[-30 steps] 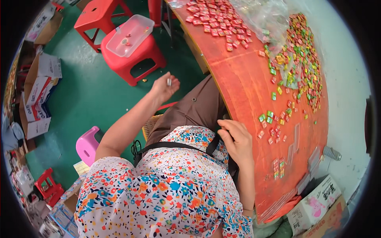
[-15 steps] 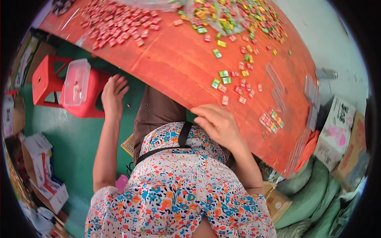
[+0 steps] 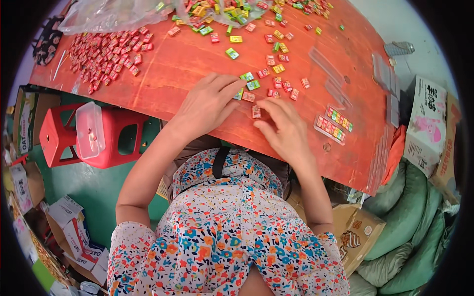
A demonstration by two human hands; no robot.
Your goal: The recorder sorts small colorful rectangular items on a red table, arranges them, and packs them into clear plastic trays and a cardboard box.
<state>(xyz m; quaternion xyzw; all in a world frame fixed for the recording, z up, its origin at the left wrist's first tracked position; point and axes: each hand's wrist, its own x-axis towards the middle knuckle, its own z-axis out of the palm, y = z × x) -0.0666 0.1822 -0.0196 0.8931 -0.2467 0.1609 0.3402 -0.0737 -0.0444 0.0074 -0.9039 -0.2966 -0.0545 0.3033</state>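
Observation:
My left hand (image 3: 210,102) is over the red table with its fingers apart. Between its thumb and forefinger, near the tips, lies a small green box (image 3: 238,94); I cannot tell whether they touch it. Two more green boxes (image 3: 253,85) and a red one (image 3: 248,96) lie just beyond. My right hand (image 3: 286,127) is open beside a small red box (image 3: 256,112), its forefinger and thumb on either side of the near end. To its right, two clear narrow trays (image 3: 330,129) hold rows of red, green and yellow boxes.
A pile of red boxes (image 3: 106,56) covers the far left, and mixed boxes (image 3: 242,12) lie by clear plastic bags (image 3: 116,15). Clear plastic strips (image 3: 328,66) rest at right. A lidless clear tub (image 3: 90,130) stands on red stools (image 3: 116,148) beyond the table edge (image 3: 163,118).
Both hands have moved over the table among the loose boxes, the left from beside the stool and the right from the table's edge. The whole view has shifted.

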